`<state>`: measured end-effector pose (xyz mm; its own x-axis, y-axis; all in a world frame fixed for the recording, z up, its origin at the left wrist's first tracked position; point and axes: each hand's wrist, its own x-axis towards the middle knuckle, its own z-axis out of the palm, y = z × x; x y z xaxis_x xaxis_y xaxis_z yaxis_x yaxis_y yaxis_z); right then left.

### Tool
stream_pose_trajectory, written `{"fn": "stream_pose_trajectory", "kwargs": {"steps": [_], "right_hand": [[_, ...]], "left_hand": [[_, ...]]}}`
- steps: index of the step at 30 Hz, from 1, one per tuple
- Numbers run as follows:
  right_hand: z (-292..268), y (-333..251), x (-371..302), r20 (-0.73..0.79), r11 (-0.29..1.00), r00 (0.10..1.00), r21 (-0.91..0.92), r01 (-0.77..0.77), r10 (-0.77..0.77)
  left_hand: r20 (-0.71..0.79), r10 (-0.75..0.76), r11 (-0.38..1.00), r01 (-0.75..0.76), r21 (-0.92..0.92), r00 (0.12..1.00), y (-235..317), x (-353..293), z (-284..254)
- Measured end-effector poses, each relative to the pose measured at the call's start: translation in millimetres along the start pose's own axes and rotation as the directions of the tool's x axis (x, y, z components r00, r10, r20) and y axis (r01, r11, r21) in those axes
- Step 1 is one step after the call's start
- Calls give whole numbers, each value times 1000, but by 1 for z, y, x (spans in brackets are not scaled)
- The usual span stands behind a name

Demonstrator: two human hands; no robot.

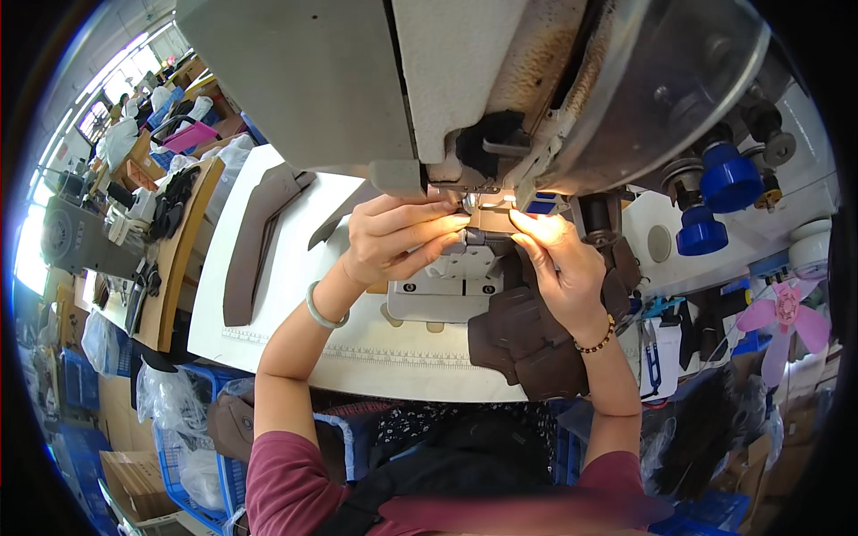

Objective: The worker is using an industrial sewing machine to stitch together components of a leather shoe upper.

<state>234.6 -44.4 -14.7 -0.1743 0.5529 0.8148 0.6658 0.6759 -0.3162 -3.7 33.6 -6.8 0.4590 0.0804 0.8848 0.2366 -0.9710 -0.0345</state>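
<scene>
Under the needle area of a large industrial sewing machine [313,80], both hands grip a small brown leather-like piece [493,220]. My left hand [393,237] pinches its left end between thumb and fingers. At the opposite end, the thumb and forefinger of my right hand [561,259] are closed on it. Below my right hand, a bunch of dark brown panels [527,344] hangs over the machine bed's right side. More long brown pieces [255,246] lie stacked on the white table to the left. The needle itself is too small to make out.
A printed ruler strip [357,348] runs along the front of the white tabletop [429,384]. Blue knobs [731,177] jut from the machine at right, near a pink fan [785,308]. Blue baskets [192,447] stand lower left, below a wooden bench [183,268].
</scene>
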Motion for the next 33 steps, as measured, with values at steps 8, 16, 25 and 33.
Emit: {"fn": "stream_pose_trajectory", "kwargs": {"steps": [8,16,25,33], "right_hand": [[2,3,-1,-34,996,999,89,-21,24],[6,7,1,-26,981,991,144,-128,133],[10,13,0,-48,958,981,230,-172,188],[9,12,3,-47,944,977,274,-186,207]], "left_hand": [[-29,28,999,-29,-17,999,-3,0,0],[-25,-31,1000,31,-5,999,-4,-3,1],[-72,-70,997,68,-27,995,-2,2,4],[-88,-83,996,81,-22,993,-2,2,6]]}}
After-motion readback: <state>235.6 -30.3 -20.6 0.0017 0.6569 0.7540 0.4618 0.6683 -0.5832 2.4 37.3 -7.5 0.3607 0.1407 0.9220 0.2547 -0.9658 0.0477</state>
